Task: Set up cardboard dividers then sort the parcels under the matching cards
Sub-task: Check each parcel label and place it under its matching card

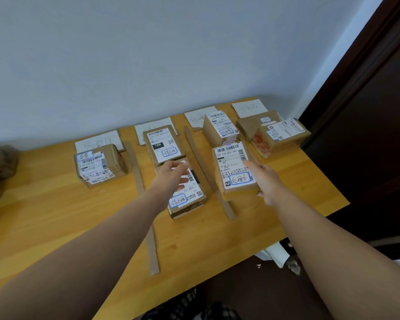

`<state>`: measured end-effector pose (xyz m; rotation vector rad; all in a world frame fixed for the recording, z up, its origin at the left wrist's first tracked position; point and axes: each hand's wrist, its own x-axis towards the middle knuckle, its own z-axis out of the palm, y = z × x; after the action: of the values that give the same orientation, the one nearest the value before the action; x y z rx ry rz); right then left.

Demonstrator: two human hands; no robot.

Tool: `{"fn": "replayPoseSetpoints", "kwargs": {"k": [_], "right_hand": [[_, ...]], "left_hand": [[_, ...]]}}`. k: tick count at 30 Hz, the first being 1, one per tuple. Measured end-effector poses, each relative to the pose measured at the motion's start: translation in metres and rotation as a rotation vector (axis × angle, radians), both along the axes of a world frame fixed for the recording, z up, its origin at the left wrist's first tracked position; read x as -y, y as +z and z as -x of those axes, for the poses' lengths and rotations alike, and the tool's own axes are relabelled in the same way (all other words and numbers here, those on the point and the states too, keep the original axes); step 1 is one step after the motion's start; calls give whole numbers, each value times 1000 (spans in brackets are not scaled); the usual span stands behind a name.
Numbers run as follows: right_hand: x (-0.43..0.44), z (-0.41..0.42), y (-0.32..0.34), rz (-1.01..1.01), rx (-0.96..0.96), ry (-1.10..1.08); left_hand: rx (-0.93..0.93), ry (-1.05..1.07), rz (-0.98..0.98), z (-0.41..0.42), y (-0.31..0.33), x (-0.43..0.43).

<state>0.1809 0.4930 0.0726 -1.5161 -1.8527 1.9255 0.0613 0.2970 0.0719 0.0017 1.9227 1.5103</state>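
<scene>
Table (56,204): wooden, against the wall; four lanes marked off by cardboard strips, a white card at the head of each.
Middle strip (206,172): landmark — long axis running from near edge towards the wall.
Left parcel (187,192): just left of that strip, lengthways along it, in the second lane.
Right parcel (234,167): just right of the strip, parallel, third lane — under its card, by the look of it.
Left hand (173,173): over left parcel, fingers spread and loose, brushing its top; grips nothing.
Right hand (267,181): at right parcel's far side from the strip, fingers extended against its edge; no closed grasp.
</scene>
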Motion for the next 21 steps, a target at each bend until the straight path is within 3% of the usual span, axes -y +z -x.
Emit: {"fn": "replayPoseSetpoints", "kwargs": {"k": [7, 14, 21], "right_hand": [[-39, 16, -32, 41, 97, -43], [-69, 30, -70, 384, 37, -186], [-78, 50, -84, 446, 100, -170]], "left_hand": [[-6, 1, 36, 12, -6, -34], [6, 80, 57, 10, -13, -65], [2, 158, 79, 10, -22, -81]]}}
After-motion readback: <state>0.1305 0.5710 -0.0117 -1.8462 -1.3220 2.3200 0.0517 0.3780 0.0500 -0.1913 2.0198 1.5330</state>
